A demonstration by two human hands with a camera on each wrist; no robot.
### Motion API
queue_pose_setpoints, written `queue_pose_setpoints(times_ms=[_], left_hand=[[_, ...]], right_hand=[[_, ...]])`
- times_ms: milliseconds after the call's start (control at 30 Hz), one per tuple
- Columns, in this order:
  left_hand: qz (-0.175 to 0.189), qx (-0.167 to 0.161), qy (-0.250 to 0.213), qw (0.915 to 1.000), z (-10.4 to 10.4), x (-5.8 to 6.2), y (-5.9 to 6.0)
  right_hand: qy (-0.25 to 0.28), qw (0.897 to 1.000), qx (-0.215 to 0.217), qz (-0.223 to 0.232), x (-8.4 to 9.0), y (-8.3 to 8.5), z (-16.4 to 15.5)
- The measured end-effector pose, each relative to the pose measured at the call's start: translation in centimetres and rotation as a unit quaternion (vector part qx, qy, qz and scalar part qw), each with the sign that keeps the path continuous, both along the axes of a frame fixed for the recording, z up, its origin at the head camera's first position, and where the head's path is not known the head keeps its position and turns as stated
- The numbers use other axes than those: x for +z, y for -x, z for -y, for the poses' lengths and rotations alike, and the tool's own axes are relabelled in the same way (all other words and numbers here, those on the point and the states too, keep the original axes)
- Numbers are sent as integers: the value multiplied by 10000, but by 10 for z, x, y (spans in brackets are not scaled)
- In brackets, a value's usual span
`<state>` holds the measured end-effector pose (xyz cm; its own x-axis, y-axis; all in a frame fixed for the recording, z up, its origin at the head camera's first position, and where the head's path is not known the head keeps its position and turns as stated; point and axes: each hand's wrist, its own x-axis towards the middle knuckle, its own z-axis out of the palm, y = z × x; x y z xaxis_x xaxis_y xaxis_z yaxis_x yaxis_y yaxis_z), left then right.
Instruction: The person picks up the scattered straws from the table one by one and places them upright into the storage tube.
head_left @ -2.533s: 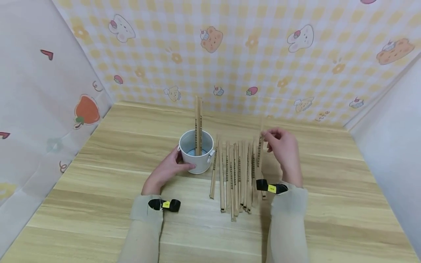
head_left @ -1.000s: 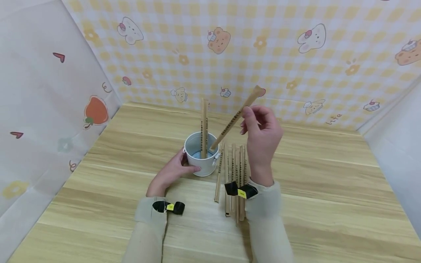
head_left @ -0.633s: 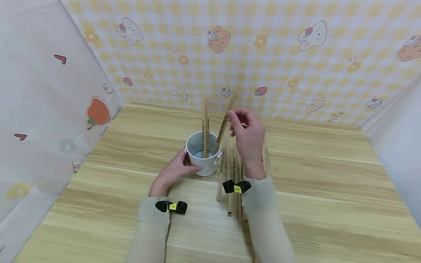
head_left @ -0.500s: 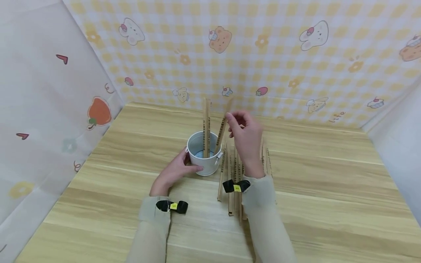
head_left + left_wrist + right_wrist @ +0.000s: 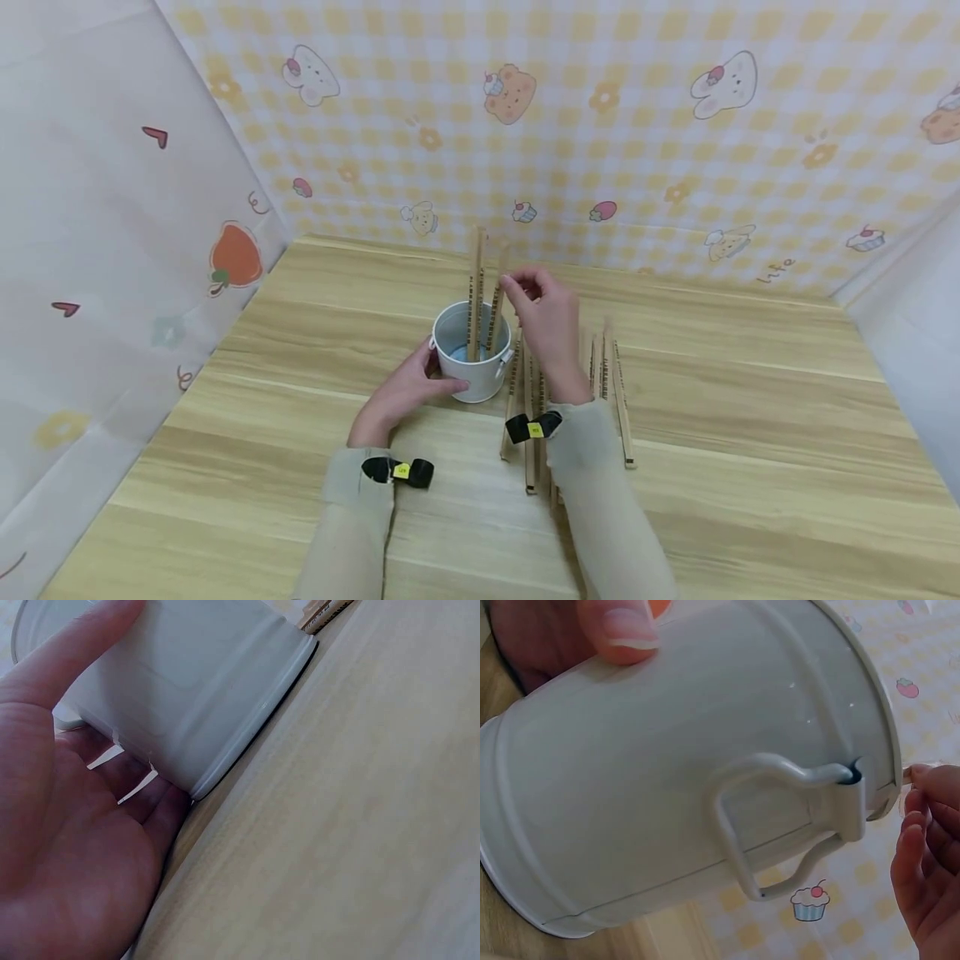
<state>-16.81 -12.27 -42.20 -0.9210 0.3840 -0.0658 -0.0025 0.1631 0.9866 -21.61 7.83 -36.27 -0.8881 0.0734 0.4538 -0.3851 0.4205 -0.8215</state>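
A small white metal bucket (image 5: 471,371) stands on the wooden table (image 5: 750,433). My left hand (image 5: 411,387) grips its left side, palm against the wall (image 5: 202,690), thumb (image 5: 622,626) across the front. Two tan sticks with black print (image 5: 476,287) stand upright inside it. My right hand (image 5: 519,287) pinches a third stick (image 5: 495,304) near its top; that stick's lower end is in the bucket. In the right wrist view the bucket's handle (image 5: 780,817) faces the camera and my right fingertips (image 5: 922,825) sit beside the rim.
Several more printed sticks (image 5: 609,383) lie side by side on the table right of the bucket, partly under my right forearm (image 5: 592,492). Patterned walls close in the table at the back, left and right.
My right hand picked a stick from the row, carried it left and lowered it into the bucket, tipping it from slanted to nearly upright. My left hand kept holding the bucket.
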Motion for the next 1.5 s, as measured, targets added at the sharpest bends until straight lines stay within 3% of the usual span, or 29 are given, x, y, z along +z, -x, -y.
queue_pose_setpoints(times_ms=[600, 900, 1267, 1500], left_hand=[[-15, -31, -54, 10000, -1, 0, 2], [-54, -15, 30, 10000, 0, -1, -1], [-169, 62, -37, 9998, 1, -27, 9], [-233, 30, -2, 9997, 4, -24, 10]], right_hand=[[-360, 9986, 123, 377, -7, 3, 3], [-349, 9952, 63, 909, -4, -1, -1], [16, 9943, -261, 1037, 14, -8, -41], [-86, 9926, -365, 1152, 7, -9, -66]])
